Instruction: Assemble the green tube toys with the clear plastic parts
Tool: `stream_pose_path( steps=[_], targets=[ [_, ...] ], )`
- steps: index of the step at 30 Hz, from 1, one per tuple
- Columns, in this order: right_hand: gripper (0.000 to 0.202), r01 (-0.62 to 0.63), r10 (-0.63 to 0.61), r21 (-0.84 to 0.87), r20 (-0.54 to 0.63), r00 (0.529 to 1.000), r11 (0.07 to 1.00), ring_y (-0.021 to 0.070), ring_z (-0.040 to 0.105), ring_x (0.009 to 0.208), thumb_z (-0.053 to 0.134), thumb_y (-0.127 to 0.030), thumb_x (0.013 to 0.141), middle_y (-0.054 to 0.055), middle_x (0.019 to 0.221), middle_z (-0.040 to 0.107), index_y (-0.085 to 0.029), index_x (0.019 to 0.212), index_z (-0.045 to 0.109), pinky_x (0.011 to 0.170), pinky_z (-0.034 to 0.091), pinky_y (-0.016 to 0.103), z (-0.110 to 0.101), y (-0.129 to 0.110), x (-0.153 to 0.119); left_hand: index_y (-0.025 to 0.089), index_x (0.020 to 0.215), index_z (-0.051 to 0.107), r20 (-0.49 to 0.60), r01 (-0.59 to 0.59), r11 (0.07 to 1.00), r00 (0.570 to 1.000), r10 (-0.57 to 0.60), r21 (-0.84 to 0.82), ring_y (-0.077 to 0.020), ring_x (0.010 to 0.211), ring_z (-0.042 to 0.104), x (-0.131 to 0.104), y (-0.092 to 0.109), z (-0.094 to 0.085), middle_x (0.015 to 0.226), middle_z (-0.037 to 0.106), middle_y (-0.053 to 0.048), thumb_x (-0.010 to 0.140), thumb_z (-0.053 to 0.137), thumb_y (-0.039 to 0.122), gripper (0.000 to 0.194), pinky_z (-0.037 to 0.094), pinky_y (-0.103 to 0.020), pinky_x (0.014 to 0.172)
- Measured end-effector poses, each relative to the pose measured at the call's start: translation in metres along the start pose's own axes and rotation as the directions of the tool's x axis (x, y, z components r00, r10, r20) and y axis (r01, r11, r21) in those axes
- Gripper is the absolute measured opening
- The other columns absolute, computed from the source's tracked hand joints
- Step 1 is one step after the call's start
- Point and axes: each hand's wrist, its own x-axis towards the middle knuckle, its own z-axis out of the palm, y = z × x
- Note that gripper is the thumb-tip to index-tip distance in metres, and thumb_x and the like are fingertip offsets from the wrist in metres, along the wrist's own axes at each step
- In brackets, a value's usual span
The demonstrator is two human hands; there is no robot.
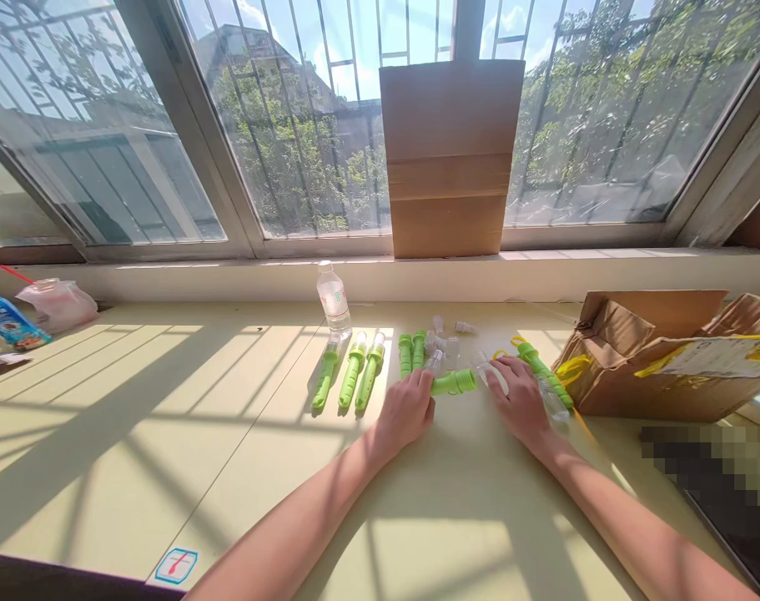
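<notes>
My left hand (407,409) is closed around a light green plastic tube (453,382) with a ringed, open end pointing right. My right hand (520,402) has its fingers curled round a clear plastic piece (495,377), partly hidden by them. Just beyond my left hand lie two ribbed green tubes (412,351). Several small clear plastic caps (450,346) are scattered between and behind my hands. To the left, three green tubes with clear tops (352,372) lie side by side. Right of my right hand is another green piece (535,361) beside a clear tube (555,402).
A clear bottle (334,300) stands behind the row of three. An open cardboard box (661,359) with yellow strapping sits at right, near a dark pixelated object (723,492). Cardboard (451,159) leans on the window. A blue packet (10,320) and pinkish bag (59,305) lie far left.
</notes>
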Motion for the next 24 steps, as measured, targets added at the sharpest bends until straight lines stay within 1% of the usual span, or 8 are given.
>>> stream_pose_path(
  steps=[3,6,9,12,14,17,20,24],
  targets=[
    [0.025,0.065,-0.059,0.07,-0.091,0.994,0.995,0.0262,0.061,0.103,0.048,-0.031,0.093,0.01,0.101,0.069,-0.021,0.098,0.07,0.092,0.049,0.046,-0.006,-0.007,0.0,0.015,0.105,0.055,0.003,0.011,1.0,1.0,-0.011,0.002,-0.0246,0.083,0.064,0.0,0.0,0.001,0.095,0.063,-0.011,0.083,0.044,0.012,0.024,0.05,-0.033,0.067],
    [0.02,0.133,-0.119,0.138,-0.104,0.987,0.982,0.0229,0.064,0.092,0.051,-0.024,0.092,0.007,0.093,0.071,-0.023,0.091,0.071,0.087,0.051,0.042,-0.012,-0.016,-0.001,0.016,0.105,0.055,-0.007,0.018,1.0,1.0,-0.018,0.013,-0.0244,0.082,0.064,0.0,-0.001,0.002,0.095,0.064,-0.011,0.083,0.044,0.012,0.025,0.05,-0.033,0.066],
    [0.016,0.157,-0.14,0.229,-0.088,0.986,0.961,0.0211,0.066,0.085,0.054,-0.024,0.091,0.005,0.087,0.071,-0.025,0.086,0.069,0.082,0.052,0.039,-0.017,-0.027,-0.004,0.016,0.104,0.056,-0.009,0.023,0.999,1.0,-0.023,0.034,-0.0242,0.08,0.065,0.0,0.0,0.003,0.094,0.064,-0.01,0.083,0.044,0.012,0.025,0.048,-0.032,0.063],
    [0.014,0.057,-0.04,0.309,-0.063,0.997,0.949,0.0218,0.067,0.086,0.053,-0.025,0.091,0.004,0.087,0.072,-0.026,0.086,0.066,0.082,0.054,0.039,-0.018,-0.035,-0.007,0.016,0.103,0.056,0.016,0.034,0.998,0.999,-0.035,0.051,-0.0238,0.078,0.065,0.001,0.0,0.003,0.092,0.064,-0.01,0.083,0.044,0.012,0.024,0.047,-0.03,0.06],
    [0.012,-0.044,0.058,0.338,-0.034,0.998,0.94,0.0233,0.068,0.089,0.054,-0.029,0.09,0.005,0.09,0.072,-0.027,0.092,0.066,0.081,0.055,0.04,-0.017,-0.036,-0.01,0.016,0.103,0.057,0.028,0.035,0.998,0.999,-0.037,0.058,-0.0235,0.076,0.065,0.001,0.001,0.003,0.09,0.065,-0.01,0.083,0.044,0.012,0.023,0.046,-0.03,0.059],
    [0.02,-0.17,0.178,0.351,0.01,0.984,0.921,0.0249,0.068,0.092,0.055,-0.037,0.089,0.006,0.094,0.073,-0.025,0.101,0.065,0.083,0.055,0.041,-0.013,-0.034,-0.012,0.016,0.102,0.057,0.031,0.029,0.997,0.999,-0.032,0.065,-0.0235,0.074,0.065,0.001,0.001,0.004,0.089,0.065,-0.01,0.084,0.045,0.012,0.023,0.045,-0.03,0.058],
    [0.026,-0.226,0.234,0.383,0.026,0.972,0.895,0.024,0.069,0.087,0.057,-0.042,0.089,0.007,0.092,0.074,-0.022,0.102,0.067,0.083,0.056,0.042,-0.01,-0.032,-0.012,0.016,0.103,0.057,0.022,0.028,0.997,0.999,-0.03,0.069,-0.0241,0.073,0.065,0.001,0.0,0.007,0.087,0.065,-0.01,0.084,0.047,0.014,0.021,0.044,-0.03,0.057],
    [0.028,-0.245,0.25,0.471,0.054,0.967,0.848,0.0224,0.071,0.085,0.057,-0.044,0.09,0.008,0.097,0.074,-0.021,0.102,0.069,0.08,0.059,0.04,-0.009,-0.032,-0.012,0.018,0.103,0.057,0.014,0.008,0.997,1.0,-0.009,0.072,-0.0244,0.073,0.066,0.001,-0.001,0.011,0.087,0.064,-0.009,0.088,0.05,0.022,0.017,0.045,-0.029,0.057]
  ],
)
